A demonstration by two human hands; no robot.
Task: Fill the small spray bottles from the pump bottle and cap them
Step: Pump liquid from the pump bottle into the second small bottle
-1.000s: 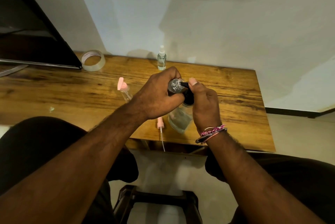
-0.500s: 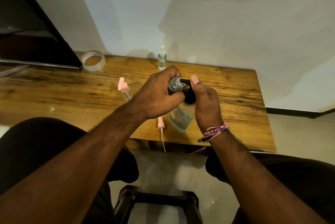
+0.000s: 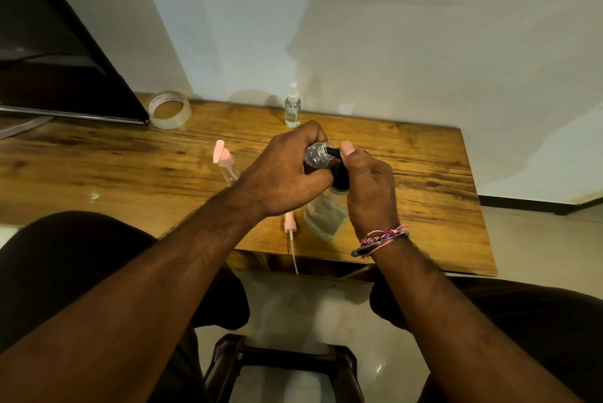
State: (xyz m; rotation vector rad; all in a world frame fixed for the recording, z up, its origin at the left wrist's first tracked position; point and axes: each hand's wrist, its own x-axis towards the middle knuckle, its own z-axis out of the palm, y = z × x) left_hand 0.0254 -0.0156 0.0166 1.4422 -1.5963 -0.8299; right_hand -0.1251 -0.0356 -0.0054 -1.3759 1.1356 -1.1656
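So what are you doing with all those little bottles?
The left hand holds a small clear bottle with its open mouth at the black nozzle of the pump bottle, while the right hand presses the pump. A pink spray cap lies on the wooden table, waiting. Another small bottle stands capped near the wall.

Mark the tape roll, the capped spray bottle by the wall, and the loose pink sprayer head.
tape roll (image 3: 169,109), head view, near rim
capped spray bottle (image 3: 292,110), head view, clear body
loose pink sprayer head (image 3: 288,221), head view, pink collar
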